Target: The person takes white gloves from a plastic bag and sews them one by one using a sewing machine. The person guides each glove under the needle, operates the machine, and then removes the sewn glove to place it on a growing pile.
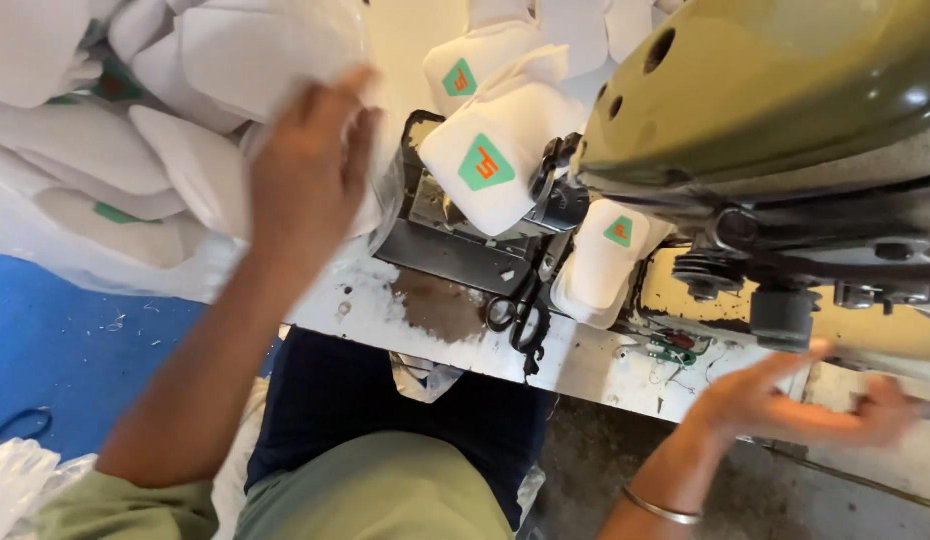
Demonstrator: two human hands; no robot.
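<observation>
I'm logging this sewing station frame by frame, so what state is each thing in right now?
left hand: raised, fingers on the white pieces in the clear bag
clear bag: stuffed with white pieces
right hand: open, palm up, holding nothing, blurred
white piece with green patch: lying under the machine head
sewing machine: olive head, tilted across the view
scissors: lying at the table edge; cannot tell whether shut

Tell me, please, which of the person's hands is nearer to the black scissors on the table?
Left. The left hand reaches into white pieces up-left of the scissors; the right hand hovers open farther off, at the table's right edge.
</observation>
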